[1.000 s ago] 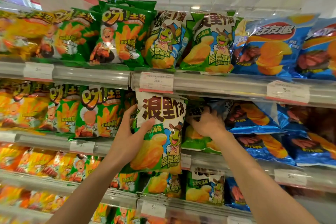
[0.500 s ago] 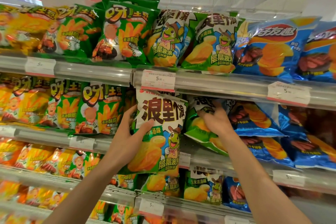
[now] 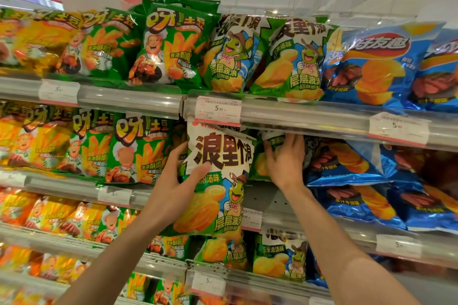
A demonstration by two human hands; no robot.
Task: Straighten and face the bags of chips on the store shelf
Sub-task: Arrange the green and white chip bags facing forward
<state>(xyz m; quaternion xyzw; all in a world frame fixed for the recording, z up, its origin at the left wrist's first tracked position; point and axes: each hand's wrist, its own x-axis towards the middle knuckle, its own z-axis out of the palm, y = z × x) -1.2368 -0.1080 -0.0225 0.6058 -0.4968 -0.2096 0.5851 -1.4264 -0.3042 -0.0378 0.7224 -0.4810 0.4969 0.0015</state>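
Head view: your left hand (image 3: 173, 195) grips a puffy, glossy green-and-white chip bag (image 3: 215, 181) at the shelf's front edge (image 3: 322, 119). Your right hand (image 3: 285, 163), fingers spread wide, presses a crinkled green bag (image 3: 260, 163) behind.

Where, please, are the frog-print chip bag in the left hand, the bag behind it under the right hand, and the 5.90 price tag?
frog-print chip bag (image 3: 220, 156): head view, on its white top panel.
bag behind it (image 3: 259, 168): head view, on its green-yellow front.
5.90 price tag (image 3: 218, 109): head view, on its centre.
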